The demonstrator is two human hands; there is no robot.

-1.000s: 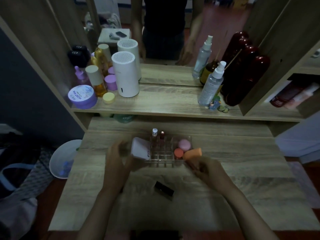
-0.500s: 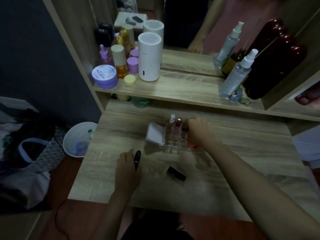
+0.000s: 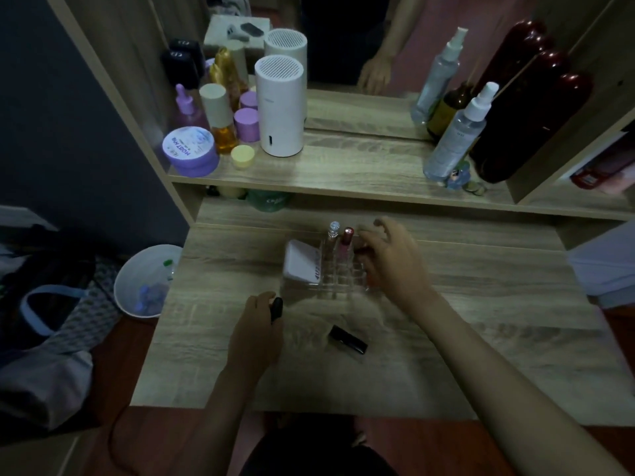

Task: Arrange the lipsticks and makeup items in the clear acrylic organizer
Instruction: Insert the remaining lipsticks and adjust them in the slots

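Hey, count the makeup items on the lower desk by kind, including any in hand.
Black lipstick tubes: 2, one held in the left hand at, one lying on the desk
Upright tubes in the clear organizer: 2
White compact: 1
Total: 5

You're working on a matt, grained wood-look table (image 3: 481, 304). The organizer (image 3: 330, 280) is clear glossy acrylic. The black lipstick (image 3: 347, 339) looks like glossy plastic, though it's dim. The 2 spray bottles (image 3: 453, 139) are translucent plastic.
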